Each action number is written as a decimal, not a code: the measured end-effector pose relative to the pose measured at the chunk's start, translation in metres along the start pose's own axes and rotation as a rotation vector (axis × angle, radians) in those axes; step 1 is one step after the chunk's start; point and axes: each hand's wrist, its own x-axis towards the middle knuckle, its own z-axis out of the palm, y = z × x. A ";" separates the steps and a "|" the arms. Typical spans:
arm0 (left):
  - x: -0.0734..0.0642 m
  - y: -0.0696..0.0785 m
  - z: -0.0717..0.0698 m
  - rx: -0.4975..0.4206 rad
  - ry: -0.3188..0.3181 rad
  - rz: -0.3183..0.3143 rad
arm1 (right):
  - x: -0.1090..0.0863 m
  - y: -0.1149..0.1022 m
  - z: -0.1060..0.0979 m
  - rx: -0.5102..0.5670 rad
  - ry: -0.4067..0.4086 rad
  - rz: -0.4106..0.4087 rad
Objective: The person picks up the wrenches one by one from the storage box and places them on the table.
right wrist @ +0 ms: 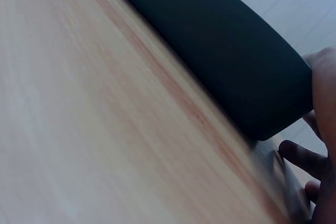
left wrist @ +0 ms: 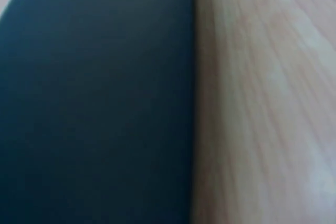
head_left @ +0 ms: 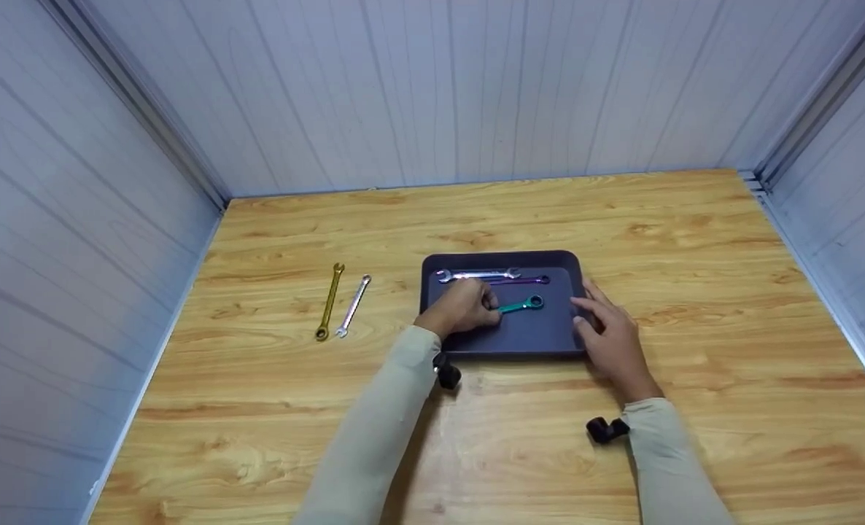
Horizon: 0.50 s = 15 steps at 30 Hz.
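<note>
In the head view my left hand (head_left: 466,305) reaches over the left side of a dark tray (head_left: 505,341) and pinches a green ratcheting wrench (head_left: 524,305) by its near end. The wrench's ring end points right; its other end is hidden by my fingers. Behind that hand, a silver wrench (head_left: 480,275) and a thin purple wrench (head_left: 527,280) lie in the tray along its far side. My right hand (head_left: 613,339) holds the tray's right edge, thumb and fingers about the rim. The tray's outer wall (right wrist: 226,51) fills much of the right wrist view.
On the wooden table (head_left: 257,408), left of the tray, a gold wrench (head_left: 330,300) and a smaller pinkish-silver wrench (head_left: 354,305) lie side by side. Pale panel walls (head_left: 432,95) close off the back and both sides.
</note>
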 end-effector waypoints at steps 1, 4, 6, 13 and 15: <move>0.000 0.000 0.000 -0.002 -0.002 0.004 | 0.000 0.000 0.000 0.005 0.000 -0.001; 0.000 0.000 0.002 0.005 0.001 0.026 | -0.001 0.000 -0.001 0.011 -0.002 -0.002; 0.000 -0.001 0.003 0.025 0.013 0.054 | -0.001 0.001 -0.002 0.011 -0.005 -0.002; -0.004 -0.005 -0.001 -0.097 0.031 0.060 | -0.001 0.000 -0.001 0.016 -0.004 0.006; -0.006 -0.006 -0.005 -0.159 0.012 0.030 | -0.001 -0.001 0.000 0.020 -0.007 0.012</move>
